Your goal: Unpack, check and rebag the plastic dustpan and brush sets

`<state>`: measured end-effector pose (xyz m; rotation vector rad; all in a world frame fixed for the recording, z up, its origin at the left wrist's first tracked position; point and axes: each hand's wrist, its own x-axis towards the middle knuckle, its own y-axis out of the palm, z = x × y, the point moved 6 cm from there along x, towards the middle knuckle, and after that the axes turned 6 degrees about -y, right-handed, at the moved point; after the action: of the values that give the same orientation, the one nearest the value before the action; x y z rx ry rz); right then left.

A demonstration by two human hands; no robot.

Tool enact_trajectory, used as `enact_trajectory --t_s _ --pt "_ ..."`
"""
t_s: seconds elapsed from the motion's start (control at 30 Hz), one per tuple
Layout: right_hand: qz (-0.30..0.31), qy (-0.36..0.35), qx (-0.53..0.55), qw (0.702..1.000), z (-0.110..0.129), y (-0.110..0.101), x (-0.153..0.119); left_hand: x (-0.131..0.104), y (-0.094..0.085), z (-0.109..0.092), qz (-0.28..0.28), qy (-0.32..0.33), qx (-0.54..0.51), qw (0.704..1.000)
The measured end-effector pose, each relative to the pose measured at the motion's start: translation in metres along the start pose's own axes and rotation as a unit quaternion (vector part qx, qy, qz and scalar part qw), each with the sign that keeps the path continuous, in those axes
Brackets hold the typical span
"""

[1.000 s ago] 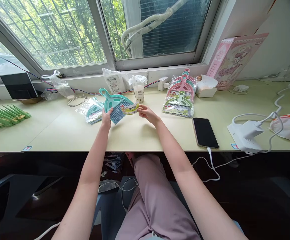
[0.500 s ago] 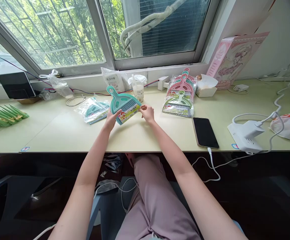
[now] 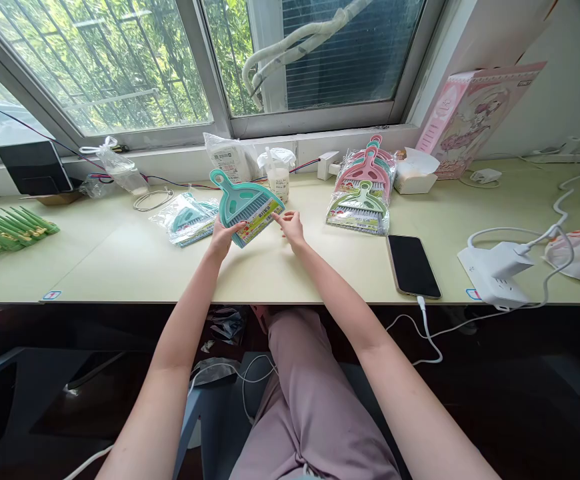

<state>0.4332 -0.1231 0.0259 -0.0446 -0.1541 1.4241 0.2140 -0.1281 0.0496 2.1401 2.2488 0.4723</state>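
Observation:
A teal mini dustpan and brush set (image 3: 244, 199) is raised over the table, its handle up and to the left. Across its lower front runs a yellow-green label card (image 3: 260, 222). My left hand (image 3: 224, 238) grips the set by its lower left edge, thumb over the front. At the right end of the card, my right hand (image 3: 290, 229) pinches the corner between thumb and fingers. Behind my left hand, more teal dustpan sets (image 3: 190, 220) lie in clear plastic bags. Pink and green bagged dustpan sets (image 3: 363, 190) are stacked to the right.
On the right lie a phone (image 3: 413, 265) on a charging cable and a white power strip (image 3: 493, 277). At the back stand a lidded cup (image 3: 277, 180), a tissue box (image 3: 415, 177) and a pink box (image 3: 480, 123). Green stick-like items (image 3: 13, 231) lie far left.
The dustpan set has tilted slightly, its handle shifting a little left and up. My right hand's fingers have moved slightly along the label corner. My left hand keeps its grip.

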Motion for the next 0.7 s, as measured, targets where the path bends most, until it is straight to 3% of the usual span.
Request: enact_trajectory --t_s 0.1,0.17,0.37,0.43,0.5,0.6,0.7 --pt "0.102 0.042 0.174 0.979 -0.005 0.023 -0.003 0.0 0.001 0.002 0.01 -0.004 0.0 1.0" --pt "0.127 0.054 0.234 0.962 -0.005 0.031 -0.005 0.0 0.003 0.005 0.03 -0.014 0.008 0.999" --pt "0.073 0.049 0.282 0.955 -0.002 0.024 -0.004 0.001 0.004 0.011 0.079 -0.055 0.035 0.995" --pt "0.053 0.043 0.279 0.958 -0.003 0.019 -0.003 0.006 -0.01 0.006 0.013 -0.039 0.05 0.998" --pt "0.041 0.046 0.273 0.96 -0.005 0.016 -0.003 0.008 -0.034 -0.009 -0.116 0.029 0.094 0.988" --pt "0.036 0.052 0.27 0.961 -0.006 0.012 -0.003 -0.001 -0.065 -0.031 -0.282 0.137 0.197 0.929" --pt "0.041 0.049 0.269 0.961 -0.004 0.011 -0.004 -0.002 -0.075 -0.032 -0.305 0.138 0.286 0.898"
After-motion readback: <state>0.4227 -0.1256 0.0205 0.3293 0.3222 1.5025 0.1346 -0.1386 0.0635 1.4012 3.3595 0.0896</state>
